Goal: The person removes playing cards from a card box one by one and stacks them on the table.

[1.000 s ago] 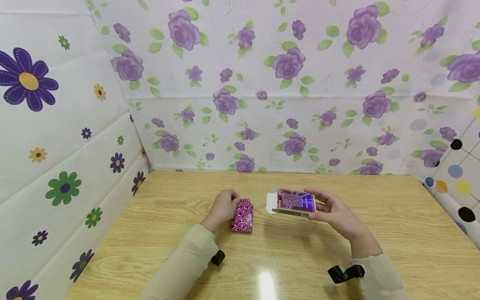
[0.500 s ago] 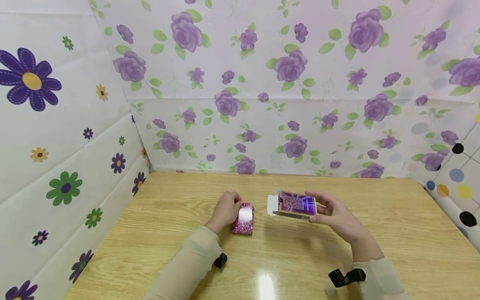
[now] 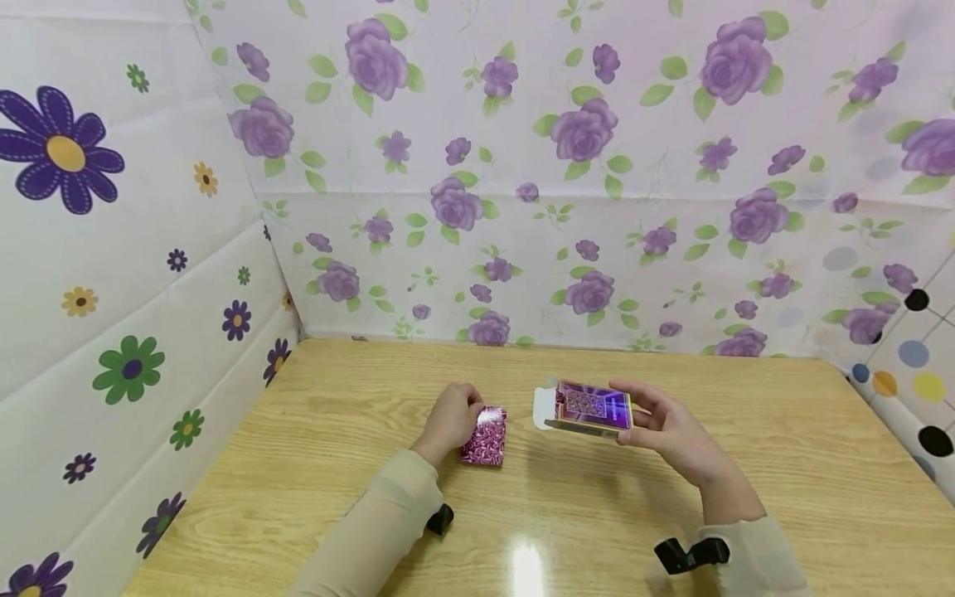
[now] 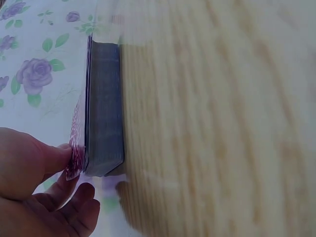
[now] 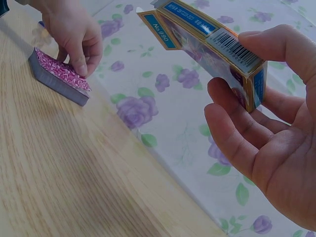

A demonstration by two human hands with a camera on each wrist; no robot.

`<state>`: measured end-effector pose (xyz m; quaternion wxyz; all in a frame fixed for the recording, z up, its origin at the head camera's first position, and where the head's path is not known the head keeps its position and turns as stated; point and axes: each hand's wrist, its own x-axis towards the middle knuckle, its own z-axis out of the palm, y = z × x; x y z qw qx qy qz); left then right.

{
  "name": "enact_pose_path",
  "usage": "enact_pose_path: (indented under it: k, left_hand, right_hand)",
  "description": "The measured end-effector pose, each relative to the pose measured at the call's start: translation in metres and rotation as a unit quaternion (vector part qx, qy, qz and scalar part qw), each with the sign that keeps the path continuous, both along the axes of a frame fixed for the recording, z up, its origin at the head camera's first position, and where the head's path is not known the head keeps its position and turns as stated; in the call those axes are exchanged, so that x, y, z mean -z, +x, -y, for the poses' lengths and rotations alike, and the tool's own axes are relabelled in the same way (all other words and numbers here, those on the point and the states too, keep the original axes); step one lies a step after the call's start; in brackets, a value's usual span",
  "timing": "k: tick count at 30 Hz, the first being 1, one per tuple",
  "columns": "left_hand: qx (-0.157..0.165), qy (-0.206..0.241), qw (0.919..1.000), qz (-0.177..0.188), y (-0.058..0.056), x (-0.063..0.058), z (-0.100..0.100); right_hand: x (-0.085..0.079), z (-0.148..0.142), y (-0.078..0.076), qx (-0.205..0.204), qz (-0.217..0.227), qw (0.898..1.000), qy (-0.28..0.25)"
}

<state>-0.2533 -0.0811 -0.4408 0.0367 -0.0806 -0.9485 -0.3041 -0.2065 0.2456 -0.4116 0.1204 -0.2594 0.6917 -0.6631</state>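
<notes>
A deck of playing cards (image 3: 487, 439) with pink-and-white patterned backs lies face down on the table. My left hand (image 3: 451, 421) is at its far left corner, thumb and index finger pinching the top card (image 4: 75, 143). In the left wrist view that card's corner stands slightly away from the stack's dark side (image 4: 106, 108). My right hand (image 3: 664, 424) grips the card box (image 3: 593, 405) by its closed end, thumb on one narrow side and fingers on the other. The box is held above the table, its open end and white flap (image 3: 545, 408) pointing toward the deck. Its inside is hidden.
The wooden table (image 3: 358, 390) meets a flowered cloth wall (image 3: 515, 249) at the back. Another flowered cloth (image 3: 149, 274) bounds the left side, and a dotted one (image 3: 913, 356) the right. Black camera mounts (image 3: 690, 554) sit at both wrists.
The top card's far end, bent and raised earlier, now lies flatter over the deck, and its glare has shrunk. My left hand stays at the corner; the right hand and box barely move.
</notes>
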Motion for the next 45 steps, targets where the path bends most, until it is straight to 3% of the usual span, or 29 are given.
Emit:
enact_pose_path:
  k: [16, 35, 45]
  left_hand:
    - [-0.015, -0.022, 0.9996, 0.005, 0.0003, 0.0013, -0.005]
    - [-0.025, -0.012, 0.9988, 0.04, -0.0009, 0.0011, -0.0071]
    - [-0.032, -0.012, 0.9987, 0.037, -0.0003, 0.0025, -0.004]
  right_hand:
    - [-0.0011, -0.002, 0.0001, 0.001, -0.014, 1.0, 0.001]
    - [0.0021, -0.0015, -0.0004, 0.005, -0.01, 1.0, 0.006]
    - [0.0015, 0.0001, -0.0007, 0.005, -0.001, 1.0, 0.007]
